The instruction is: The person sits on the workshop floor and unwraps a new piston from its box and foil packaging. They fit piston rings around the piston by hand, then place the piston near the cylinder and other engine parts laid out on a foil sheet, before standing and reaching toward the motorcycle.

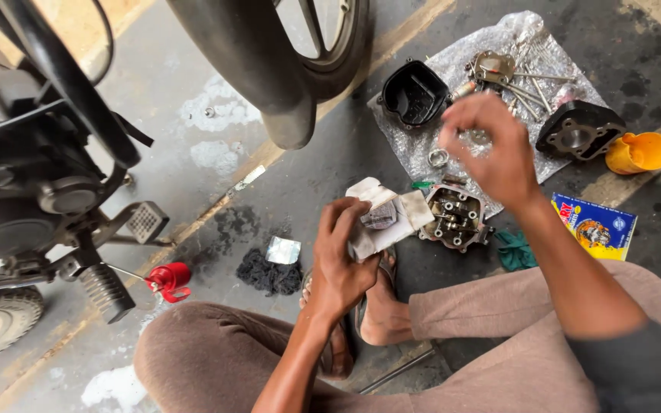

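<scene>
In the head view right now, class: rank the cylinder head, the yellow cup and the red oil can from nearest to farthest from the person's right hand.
1. Cylinder head: just below the right hand, on the edge of the plastic sheet.
2. Yellow cup: farther out on the hand's right, on the floor.
3. Red oil can: farthest, far left, beside the motorcycle's footpeg.

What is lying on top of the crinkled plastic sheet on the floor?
On the plastic sheet lie a black cover, a black cylinder block, bolts and a ring. The right hand hides some parts.
</scene>
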